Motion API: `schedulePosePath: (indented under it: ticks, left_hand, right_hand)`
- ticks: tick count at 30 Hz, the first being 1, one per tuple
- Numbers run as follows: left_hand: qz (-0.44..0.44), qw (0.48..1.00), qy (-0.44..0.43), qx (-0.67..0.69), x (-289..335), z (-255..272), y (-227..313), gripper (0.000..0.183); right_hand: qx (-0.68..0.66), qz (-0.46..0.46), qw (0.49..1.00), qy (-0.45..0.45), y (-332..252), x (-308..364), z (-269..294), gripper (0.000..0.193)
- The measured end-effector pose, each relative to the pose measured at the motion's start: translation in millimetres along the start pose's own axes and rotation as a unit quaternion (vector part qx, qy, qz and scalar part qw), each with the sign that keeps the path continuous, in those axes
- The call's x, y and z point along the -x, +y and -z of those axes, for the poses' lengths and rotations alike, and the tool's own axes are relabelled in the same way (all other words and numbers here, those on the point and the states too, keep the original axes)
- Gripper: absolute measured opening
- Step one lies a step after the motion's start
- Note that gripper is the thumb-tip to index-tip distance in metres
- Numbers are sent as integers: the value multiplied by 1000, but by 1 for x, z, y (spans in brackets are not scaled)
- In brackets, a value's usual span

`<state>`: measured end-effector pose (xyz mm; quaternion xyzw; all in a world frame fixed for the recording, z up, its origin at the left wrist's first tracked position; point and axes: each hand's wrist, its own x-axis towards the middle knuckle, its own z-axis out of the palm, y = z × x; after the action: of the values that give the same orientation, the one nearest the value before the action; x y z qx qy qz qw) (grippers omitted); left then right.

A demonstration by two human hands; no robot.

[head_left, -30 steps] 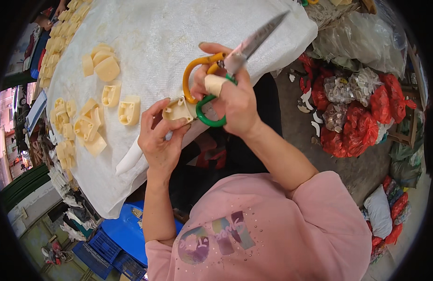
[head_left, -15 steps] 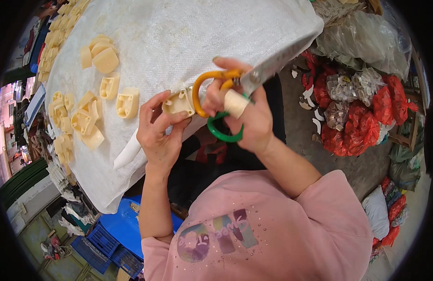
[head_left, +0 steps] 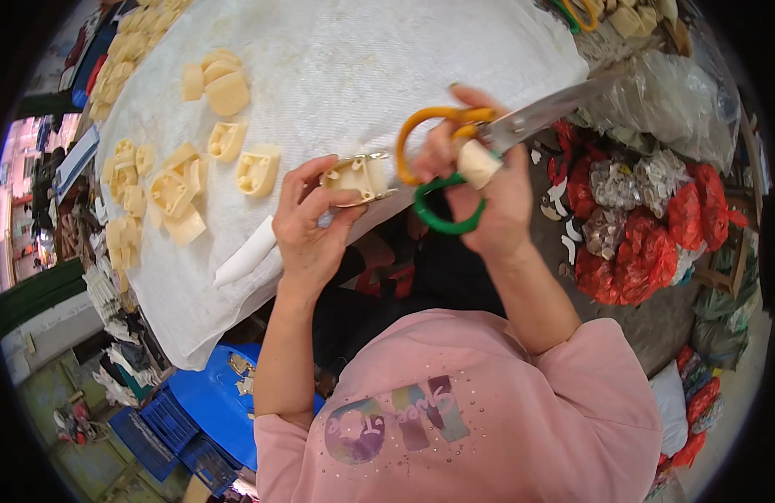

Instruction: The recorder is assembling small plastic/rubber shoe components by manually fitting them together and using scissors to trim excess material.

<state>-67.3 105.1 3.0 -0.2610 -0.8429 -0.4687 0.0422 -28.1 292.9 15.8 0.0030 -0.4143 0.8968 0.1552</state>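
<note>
My left hand [head_left: 312,239] pinches a small cream plastic shell [head_left: 345,178] between thumb and fingers. The shell is hollow with little posts inside, and a gold-coloured metal frame [head_left: 379,156] runs along its edges. To its right, my right hand [head_left: 503,210] is closed on large scissors [head_left: 522,121] with one orange and one green handle loop. Their blades point up and right, away from the shell. A cream wrap [head_left: 478,163] circles one finger of that hand. Similar cream shells [head_left: 258,170] lie on the white-covered table [head_left: 337,75] to the left.
A white tapered piece [head_left: 245,251] lies near the table's front edge. More cream parts [head_left: 136,59] are heaped at far left. Right of the table are red bags [head_left: 635,247] and clear plastic [head_left: 656,92] on the floor. A blue tub [head_left: 207,394] stands at lower left.
The scissors and my right hand have moved right, leaving a wider gap to the shell. More of the metal frame shows. The whole view has shifted slightly.
</note>
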Motion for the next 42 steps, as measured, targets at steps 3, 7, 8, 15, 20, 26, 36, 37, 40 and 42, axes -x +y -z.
schedulePosePath:
  ticks: [3, 7, 8, 15, 20, 26, 36, 37, 40, 42]
  left_hand:
    - [-57, 996, 67, 11, 9, -7, 3, 37]
    - [-65, 975, 183, 110, 35, 6, 19, 41]
    - [-64, 973, 194, 105, 41, 12, 21, 41]
    - [-26, 956, 287, -59, 100, 68, 9, 42]
    - [164, 868, 427, -191, 200, 126, -24, 42]
    - [391, 688, 473, -388, 356, 180, -58, 40]
    - [273, 797, 425, -332, 254, 152, -38, 23]
    - [256, 830, 421, -262, 230, 142, -28, 20]
    - [199, 914, 340, -97, 187, 113, -10, 13]
    - [218, 935, 272, 62, 167, 94, 1, 12]
  right_hand:
    - [154, 40, 987, -14, -31, -25, 5, 52]
    - [408, 83, 907, -58, -38, -67, 5, 50]
    - [541, 107, 831, -70, -34, -77, 10, 50]
    - [853, 189, 480, -82, -13, -119, 67, 46]
    - [905, 214, 366, -40, -18, -103, 41, 42]
    - [712, 255, 606, -247, 20, -67, -41, 37]
    - [593, 212, 637, -445, 93, 2, -122, 38]
    - [604, 216, 612, -463, 100, 3, -124, 36]
    - [609, 209, 599, -476, 110, 6, -121, 28]
    - [614, 225, 601, -458, 112, 5, -118, 26]
